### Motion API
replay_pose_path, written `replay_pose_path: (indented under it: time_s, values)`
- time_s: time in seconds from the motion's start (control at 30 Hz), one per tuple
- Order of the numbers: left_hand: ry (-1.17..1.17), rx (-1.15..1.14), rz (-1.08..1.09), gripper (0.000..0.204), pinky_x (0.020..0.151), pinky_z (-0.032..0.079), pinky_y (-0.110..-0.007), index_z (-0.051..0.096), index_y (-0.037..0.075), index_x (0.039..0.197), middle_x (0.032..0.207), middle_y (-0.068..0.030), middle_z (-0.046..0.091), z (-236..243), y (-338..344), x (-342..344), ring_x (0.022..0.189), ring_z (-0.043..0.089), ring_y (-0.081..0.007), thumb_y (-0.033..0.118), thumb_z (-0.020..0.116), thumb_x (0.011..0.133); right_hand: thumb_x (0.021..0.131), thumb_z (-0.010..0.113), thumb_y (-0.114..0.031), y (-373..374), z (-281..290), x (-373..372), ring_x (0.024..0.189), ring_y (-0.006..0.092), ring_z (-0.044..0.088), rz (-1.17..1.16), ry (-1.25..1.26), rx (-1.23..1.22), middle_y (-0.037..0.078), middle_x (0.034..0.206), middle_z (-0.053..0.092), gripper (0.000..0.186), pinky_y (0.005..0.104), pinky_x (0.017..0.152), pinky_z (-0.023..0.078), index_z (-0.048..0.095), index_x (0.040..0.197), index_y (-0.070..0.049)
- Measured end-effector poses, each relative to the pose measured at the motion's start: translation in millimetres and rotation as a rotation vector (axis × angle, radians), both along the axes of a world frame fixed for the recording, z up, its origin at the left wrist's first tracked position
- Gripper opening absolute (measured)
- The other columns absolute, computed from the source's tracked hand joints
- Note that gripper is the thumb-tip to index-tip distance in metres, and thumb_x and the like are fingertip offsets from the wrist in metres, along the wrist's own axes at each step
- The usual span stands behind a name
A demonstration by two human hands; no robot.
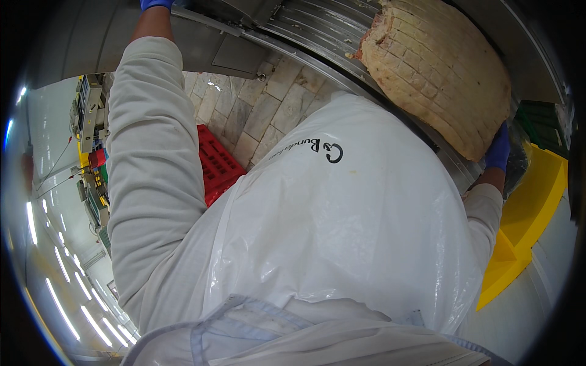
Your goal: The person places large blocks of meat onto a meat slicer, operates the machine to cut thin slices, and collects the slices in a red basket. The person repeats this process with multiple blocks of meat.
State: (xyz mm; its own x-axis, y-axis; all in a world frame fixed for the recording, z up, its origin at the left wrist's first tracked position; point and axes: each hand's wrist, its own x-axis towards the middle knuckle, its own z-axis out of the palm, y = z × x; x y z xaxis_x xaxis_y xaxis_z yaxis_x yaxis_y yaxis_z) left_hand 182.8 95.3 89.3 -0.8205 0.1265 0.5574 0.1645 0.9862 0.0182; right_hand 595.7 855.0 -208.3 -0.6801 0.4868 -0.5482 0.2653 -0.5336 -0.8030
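Note:
A large slab of pale, scored meat (436,70) lies at the upper right on a ribbed metal bed (317,30), a ragged reddish edge at its left end. My right hand (499,149), in a blue glove, is against the slab's lower right end. Its fingers are largely hidden by the meat, so I cannot make out whether they grip or only press. Far off at the upper left, my left hand (157,3), also gloved in blue, is by a grey metal housing (213,43). The picture's upper edge cuts off its fingers.
A red plastic crate (217,161) is on the tiled floor (262,104) left of my white apron (348,201). Beside my right forearm is a yellow bin (531,207), with a dark green crate (540,128) beyond. Equipment (91,116) lines the left side.

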Motion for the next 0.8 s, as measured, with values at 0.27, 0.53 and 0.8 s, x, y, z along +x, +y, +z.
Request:
replay_pose_path:
  time_s: [0.27,0.53,0.8]
  values:
    - [-0.004,0.02,0.001,0.041,0.085,0.054,-0.048,0.071,0.011,0.107,0.105,-0.0185,0.073,1,2,1,0.099,0.069,-0.0416,0.049,0.055,0.101,0.11,0.048,-0.04,-4,4,2,0.135,0.0245,0.053,-0.003,0.013,-0.025,0.009,0.149,0.056,0.057,0.0333,0.113,0.04,0.049,0.151,0.0]
    - [-0.043,-0.002,0.036,0.042,0.086,0.053,-0.049,0.071,0.012,0.107,0.108,-0.0186,0.073,4,8,5,0.101,0.068,-0.042,0.05,0.054,0.101,0.109,0.049,-0.04,3,-5,4,0.134,0.0235,0.054,-0.013,0.017,-0.014,0.008,0.147,0.058,0.057,0.0329,0.112,0.041,0.05,0.149,0.0]
    - [-0.031,-0.007,0.058,0.045,0.087,0.053,-0.049,0.071,0.011,0.107,0.108,-0.0195,0.072,4,6,5,0.102,0.068,-0.0429,0.052,0.055,0.1,0.109,0.049,-0.039,11,-14,4,0.133,0.0231,0.055,0.042,0.033,0.038,0.008,0.146,0.059,0.057,0.0326,0.111,0.041,0.05,0.149,0.0]
